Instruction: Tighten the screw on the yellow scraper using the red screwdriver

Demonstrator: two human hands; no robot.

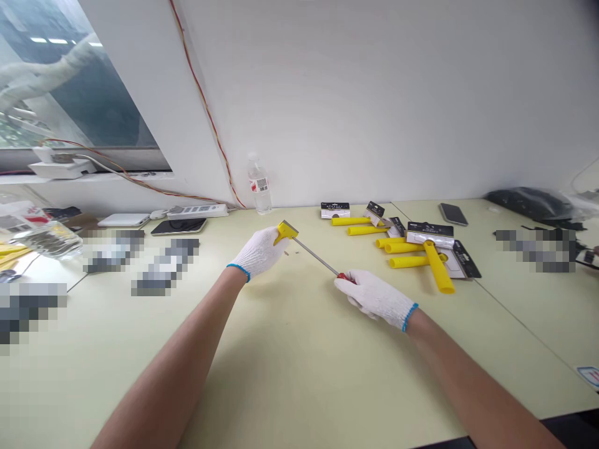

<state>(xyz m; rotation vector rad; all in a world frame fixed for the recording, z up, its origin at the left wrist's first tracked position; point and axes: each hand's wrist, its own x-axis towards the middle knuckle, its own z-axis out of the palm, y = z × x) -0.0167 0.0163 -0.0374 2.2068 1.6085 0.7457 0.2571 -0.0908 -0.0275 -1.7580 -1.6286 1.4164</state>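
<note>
My left hand (261, 250), in a white knit glove with a blue cuff, is closed around a yellow scraper (284, 231). A metal edge runs along the scraper's head, and its handle is hidden in the glove. In my gloved right hand (375, 295) is a screwdriver (319, 257), gripped by its red handle. Its long shank points up and left, with the tip at the scraper head. Whether the tip sits in a screw is too small to tell. Both hands are above the pale table (290, 368).
Several yellow-handled scrapers (440, 268) with black-and-white cards lie at the right. A water bottle (260, 187) stands by the wall. Phones (453, 214) (179, 226), a power strip (199, 211) and a black plastic-wrapped bundle (528, 202) lie along the back. Blurred-out patches cover items left and right.
</note>
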